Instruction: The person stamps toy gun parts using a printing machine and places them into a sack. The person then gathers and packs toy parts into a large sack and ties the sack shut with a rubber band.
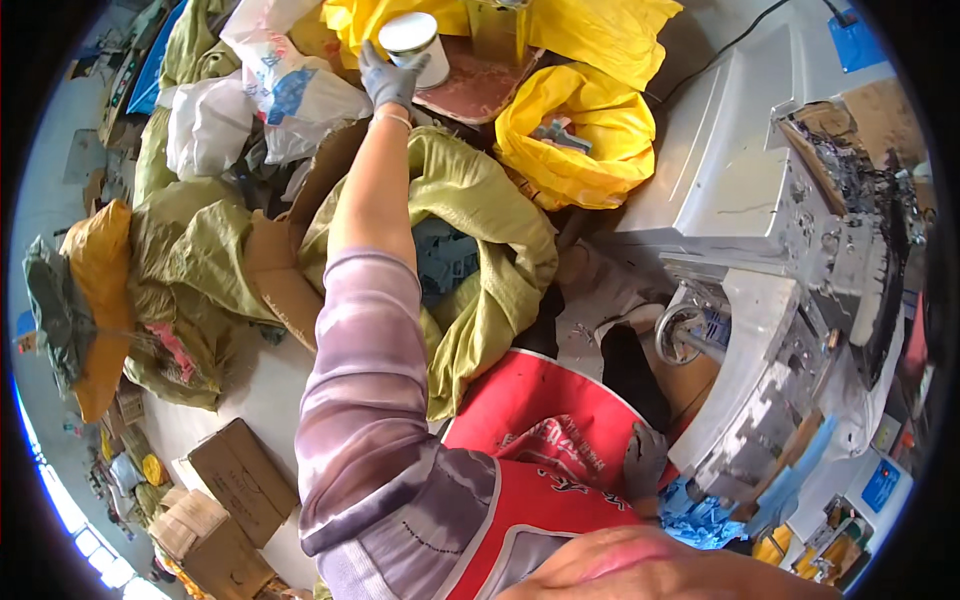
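Note:
My left arm reaches far forward, and my grey-gloved left hand [392, 80] closes its thumb and fingers around the near side of a white can [425, 62]. The can stands upright with a pale round lid, on a worn reddish-brown surface [480, 85]. My right hand [645, 462], also in a grey glove with dark stains, rests low beside the edge of my red apron [560, 420]. Its fingers lie loosely extended, and nothing shows in them. Below my left forearm an olive woven sack [510, 240] gapes, with grey pieces [445, 260] inside.
A yellow bag [620, 165] holding small parts stands right of the brown surface. A grey machine with a handwheel [680, 333] fills my right side. White plastic bags [210, 125], more olive sacks [200, 240] and cardboard boxes [240, 480] crowd the left.

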`<state>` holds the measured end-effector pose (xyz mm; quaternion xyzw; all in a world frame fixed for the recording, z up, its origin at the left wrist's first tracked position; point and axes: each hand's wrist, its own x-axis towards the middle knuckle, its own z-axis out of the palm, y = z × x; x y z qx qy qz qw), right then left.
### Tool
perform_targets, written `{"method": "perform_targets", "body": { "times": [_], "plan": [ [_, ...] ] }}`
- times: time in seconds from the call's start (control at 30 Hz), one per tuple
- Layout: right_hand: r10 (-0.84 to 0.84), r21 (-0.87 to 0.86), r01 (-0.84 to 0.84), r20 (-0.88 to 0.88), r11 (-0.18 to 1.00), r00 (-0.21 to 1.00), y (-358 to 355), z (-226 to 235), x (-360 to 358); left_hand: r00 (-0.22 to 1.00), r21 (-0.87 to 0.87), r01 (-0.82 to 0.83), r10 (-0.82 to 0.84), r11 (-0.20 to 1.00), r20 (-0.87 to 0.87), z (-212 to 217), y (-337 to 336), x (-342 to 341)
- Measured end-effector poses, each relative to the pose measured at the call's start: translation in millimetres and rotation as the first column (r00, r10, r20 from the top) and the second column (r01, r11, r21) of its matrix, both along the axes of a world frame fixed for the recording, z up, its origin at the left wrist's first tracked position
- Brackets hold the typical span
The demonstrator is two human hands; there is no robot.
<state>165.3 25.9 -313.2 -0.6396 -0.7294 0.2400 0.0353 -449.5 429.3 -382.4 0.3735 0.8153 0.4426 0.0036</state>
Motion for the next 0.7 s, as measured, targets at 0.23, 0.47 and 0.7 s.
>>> {"method": "perform_targets", "body": {
  "times": [0.23, 0.47, 0.7],
  "plan": [
    [0.005, 0.088, -0.01, 0.054, 0.996, 0.999, 10, -4, -7, 0.994, 0.203, 0.034, -0.054, 0.979, 0.093, -40, 45, -7],
    [-0.084, 0.056, 0.079, 0.093, 0.995, 0.992, 20, -4, -15, 0.999, 0.111, -0.035, 0.036, 0.993, -0.005, -34, 47, -7],
    [-0.086, 0.123, 0.077, 0.067, 0.989, 0.994, 18, -11, -12, 0.996, 0.079, -0.01, 0.003, 0.997, 0.089, -28, 26, -3]
  ]
}}
